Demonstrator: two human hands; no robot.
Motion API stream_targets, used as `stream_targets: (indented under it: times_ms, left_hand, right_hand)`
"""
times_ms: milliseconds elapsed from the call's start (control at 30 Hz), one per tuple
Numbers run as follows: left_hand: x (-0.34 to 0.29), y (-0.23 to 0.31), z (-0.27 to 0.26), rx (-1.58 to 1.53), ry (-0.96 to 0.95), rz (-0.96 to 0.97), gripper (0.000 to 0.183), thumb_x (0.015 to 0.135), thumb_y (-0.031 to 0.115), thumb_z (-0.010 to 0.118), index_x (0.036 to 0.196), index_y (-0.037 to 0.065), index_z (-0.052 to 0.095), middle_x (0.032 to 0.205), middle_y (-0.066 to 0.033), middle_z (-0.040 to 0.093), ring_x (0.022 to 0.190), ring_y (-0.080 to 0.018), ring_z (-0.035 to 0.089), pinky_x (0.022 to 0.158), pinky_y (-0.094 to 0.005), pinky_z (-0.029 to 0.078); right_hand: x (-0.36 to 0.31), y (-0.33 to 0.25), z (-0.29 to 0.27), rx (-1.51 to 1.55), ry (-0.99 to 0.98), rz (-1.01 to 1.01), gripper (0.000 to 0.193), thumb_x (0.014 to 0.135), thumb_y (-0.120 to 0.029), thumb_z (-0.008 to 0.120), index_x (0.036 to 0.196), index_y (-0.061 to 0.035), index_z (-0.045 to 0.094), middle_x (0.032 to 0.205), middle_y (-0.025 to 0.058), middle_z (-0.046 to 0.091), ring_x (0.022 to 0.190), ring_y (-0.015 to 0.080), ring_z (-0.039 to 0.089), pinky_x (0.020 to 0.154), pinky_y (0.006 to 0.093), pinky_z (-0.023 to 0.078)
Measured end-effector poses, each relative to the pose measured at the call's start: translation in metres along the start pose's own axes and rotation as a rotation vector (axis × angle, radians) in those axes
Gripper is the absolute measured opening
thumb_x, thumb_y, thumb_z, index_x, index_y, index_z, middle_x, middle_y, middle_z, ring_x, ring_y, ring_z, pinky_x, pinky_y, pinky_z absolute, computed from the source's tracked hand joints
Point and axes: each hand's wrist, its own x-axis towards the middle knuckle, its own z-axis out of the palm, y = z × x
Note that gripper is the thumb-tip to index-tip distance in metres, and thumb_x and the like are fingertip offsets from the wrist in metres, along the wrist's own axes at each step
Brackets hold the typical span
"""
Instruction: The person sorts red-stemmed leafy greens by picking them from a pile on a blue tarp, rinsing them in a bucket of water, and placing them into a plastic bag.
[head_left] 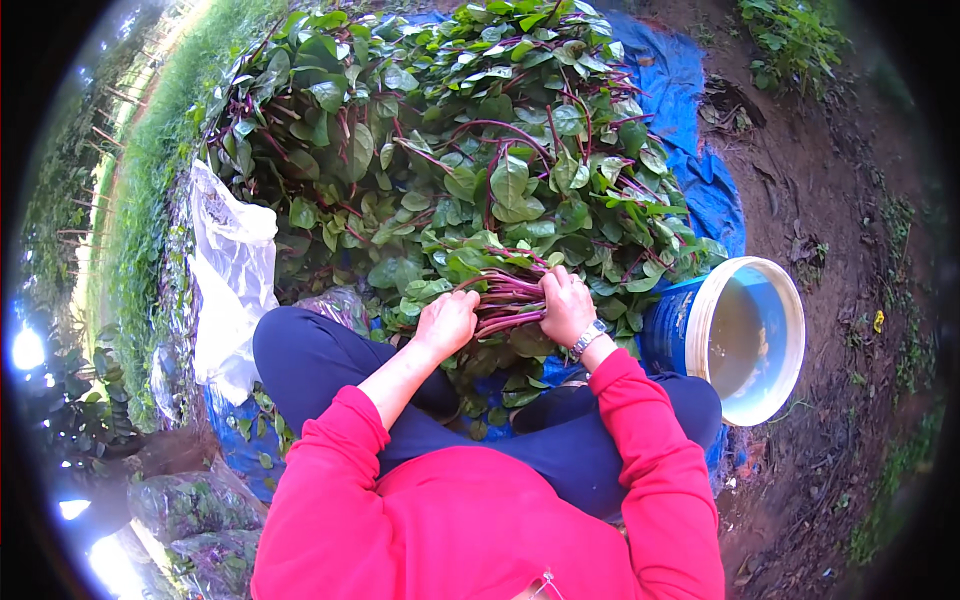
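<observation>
A bunch of Malabar spinach [508,297] with reddish-purple stems lies across the space between my hands, in front of my crossed legs. My right hand [568,308], with a metal watch at the wrist, is closed round the right part of the stems. At their left side my left hand [447,322] is closed, its fingertips pinching stems. Green leaves of the bunch spread just beyond the stems. Past both hands rises a big heap of Malabar spinach [500,150], its leaves and purple stems tangled together.
Beneath the heap lies a blue tarp [675,90]. A blue bucket [755,340] with a white rim leans open toward the right, murky water inside. A clear plastic bag [232,280] sits left of my knee. Filled bags [200,510] lie at lower left; bare soil [820,220] borders the right.
</observation>
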Motion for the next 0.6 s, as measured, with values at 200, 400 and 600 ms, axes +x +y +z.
stream_targets:
  times_ms: [200, 400, 600]
  left_hand:
    - [0.02, 0.002, -0.037, 0.154, -0.057, 0.008, 0.01, 0.072, 0.013, 0.054, 0.074, 0.015, 0.063, 0.085, -0.0073, 0.056, 0.089, -0.0266, 0.055, 0.073, -0.0413, 0.044]
    - [0.077, 0.025, -0.067, -0.15, 0.233, 0.623, 0.039, 0.071, -0.001, 0.05, 0.109, 0.007, 0.056, 0.109, -0.0137, 0.058, 0.105, -0.0327, 0.051, 0.091, -0.0397, 0.041]
    - [0.072, 0.038, -0.061, -0.392, -0.531, 0.269, 0.06, 0.076, 0.035, 0.058, 0.124, 0.002, 0.044, 0.121, -0.0198, 0.05, 0.115, -0.0323, 0.046, 0.097, -0.037, 0.036]
  right_hand:
    - [0.004, -0.01, -0.012, 0.031, 0.009, -0.05, 0.032, 0.056, -0.002, 0.06, 0.087, -0.006, 0.05, 0.09, 0.0118, 0.049, 0.082, 0.0318, 0.051, 0.07, 0.0402, 0.044]
    - [0.003, -0.022, -0.019, -0.174, -0.03, -0.287, 0.022, 0.065, -0.01, 0.055, 0.086, -0.0066, 0.053, 0.094, 0.0095, 0.054, 0.09, 0.0282, 0.052, 0.075, 0.0396, 0.042]
    - [0.004, -0.016, -0.032, -0.117, 0.052, -0.302, 0.025, 0.063, -0.014, 0.057, 0.087, -0.0061, 0.054, 0.093, 0.0088, 0.054, 0.083, 0.0273, 0.053, 0.072, 0.04, 0.042]
